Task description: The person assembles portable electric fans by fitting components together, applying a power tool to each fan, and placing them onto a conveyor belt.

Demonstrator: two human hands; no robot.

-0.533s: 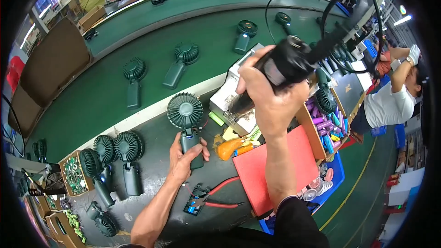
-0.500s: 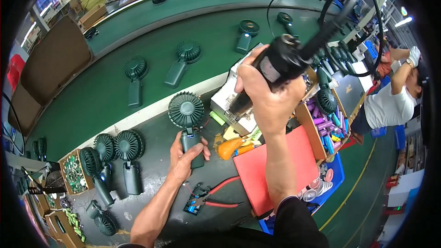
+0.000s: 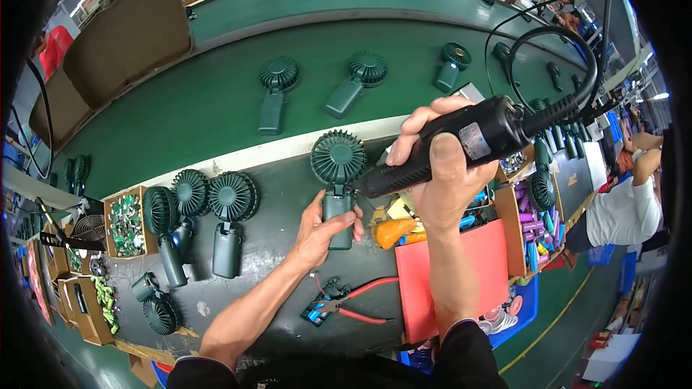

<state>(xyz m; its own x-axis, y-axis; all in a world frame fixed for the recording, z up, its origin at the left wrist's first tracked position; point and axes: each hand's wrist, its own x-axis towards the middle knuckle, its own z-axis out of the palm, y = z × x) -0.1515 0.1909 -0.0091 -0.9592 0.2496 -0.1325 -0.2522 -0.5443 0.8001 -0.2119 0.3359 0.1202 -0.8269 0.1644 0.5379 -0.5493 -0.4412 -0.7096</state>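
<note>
My left hand (image 3: 321, 230) is wrapped round the handle of a dark green handheld fan (image 3: 338, 158), its round caged head pointing away from me above the bench. My right hand (image 3: 445, 191) grips a black electric screwdriver (image 3: 461, 142), tilted so that its tip is by the fan's neck, just above the handle. Whether the tip touches a screw is too small to tell. A thick black cable runs from the screwdriver's back end to the upper right. Below the left hand lie pliers (image 3: 369, 289) with red handles, across a small opened dark casing (image 3: 322, 308) with blue parts.
Several finished-looking fans (image 3: 232, 205) stand at the left beside a box of circuit boards (image 3: 126, 225). A red pad (image 3: 461, 263) lies under my right forearm. Further right is a carton of purple and blue cells (image 3: 532, 227). Fans lie on the green conveyor (image 3: 216, 94) beyond the bench.
The screwdriver has come down from a raised, steeper position, its tip now at the fan's neck. My left hand keeps its hold on the fan. The whole view has shifted.
</note>
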